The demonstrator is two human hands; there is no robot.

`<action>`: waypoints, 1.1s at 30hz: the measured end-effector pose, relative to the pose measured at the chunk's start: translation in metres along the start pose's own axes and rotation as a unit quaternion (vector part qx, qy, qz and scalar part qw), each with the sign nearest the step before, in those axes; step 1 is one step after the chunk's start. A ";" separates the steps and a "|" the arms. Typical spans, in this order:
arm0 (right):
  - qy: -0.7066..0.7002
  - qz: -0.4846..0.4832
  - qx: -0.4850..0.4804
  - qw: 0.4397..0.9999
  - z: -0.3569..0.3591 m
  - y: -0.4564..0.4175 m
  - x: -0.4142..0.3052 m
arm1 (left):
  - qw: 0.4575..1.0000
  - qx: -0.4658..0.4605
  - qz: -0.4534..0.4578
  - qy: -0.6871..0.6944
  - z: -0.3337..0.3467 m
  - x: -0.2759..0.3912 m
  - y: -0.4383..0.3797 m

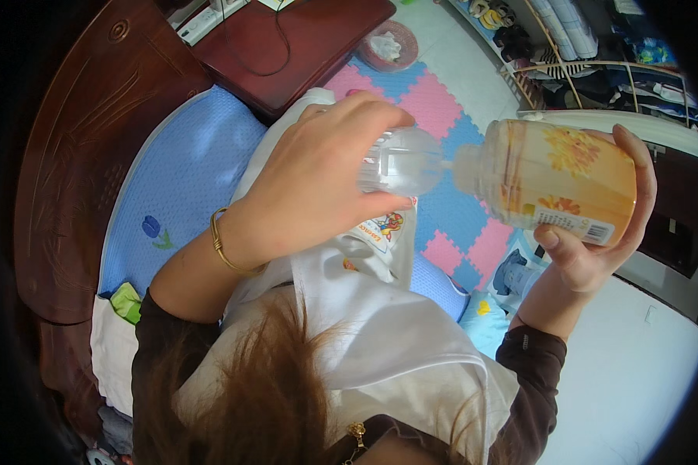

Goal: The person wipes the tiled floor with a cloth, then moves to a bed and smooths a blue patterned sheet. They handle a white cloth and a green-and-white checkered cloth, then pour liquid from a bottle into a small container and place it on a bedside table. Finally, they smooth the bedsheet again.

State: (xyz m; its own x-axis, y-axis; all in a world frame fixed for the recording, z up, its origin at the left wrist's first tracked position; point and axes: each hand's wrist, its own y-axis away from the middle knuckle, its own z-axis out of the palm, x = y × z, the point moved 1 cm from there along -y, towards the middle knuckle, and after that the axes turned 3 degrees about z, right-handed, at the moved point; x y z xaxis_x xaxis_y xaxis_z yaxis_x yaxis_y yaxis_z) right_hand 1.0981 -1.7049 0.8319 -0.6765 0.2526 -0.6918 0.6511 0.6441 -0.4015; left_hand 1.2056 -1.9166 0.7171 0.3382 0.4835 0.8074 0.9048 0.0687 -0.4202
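Note:
My left hand (331,168), with a gold-coloured bracelet (216,238) on the wrist, grips a clear plastic piece (404,160) with ribbed sides and a rounded end. In my right hand (587,261) lies a see-through bottle (512,174), held on its side. Orange flowers and a barcode are printed on the bottle's label (579,174). Its pale neck (466,168) points left at the rounded end of the clear piece. A small whitish bit shows between the two; whether they touch I cannot tell. My left fingers partly hide the clear piece.
A white apron (378,325) covers my front. On the left are a blue padded mat (180,180) and a carved wooden headboard (75,174). A dark red cabinet (302,40), a pink basket (404,43), foam floor tiles (430,104) and a clothes rack (605,70) lie beyond.

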 end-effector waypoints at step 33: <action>-0.858 0.289 0.093 0.414 0.173 0.075 0.133 | 0.974 0.027 -0.102 0.199 -0.033 0.003 -0.017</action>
State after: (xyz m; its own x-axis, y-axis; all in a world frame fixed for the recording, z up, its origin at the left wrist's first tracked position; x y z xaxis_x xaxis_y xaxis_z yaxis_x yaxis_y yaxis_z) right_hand 1.1168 -1.7475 0.6062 0.7479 -0.6620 -0.0484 0.6567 0.7274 0.1990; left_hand 1.1998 -1.9451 0.7404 0.2356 0.0786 0.9687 0.9524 0.1799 -0.2463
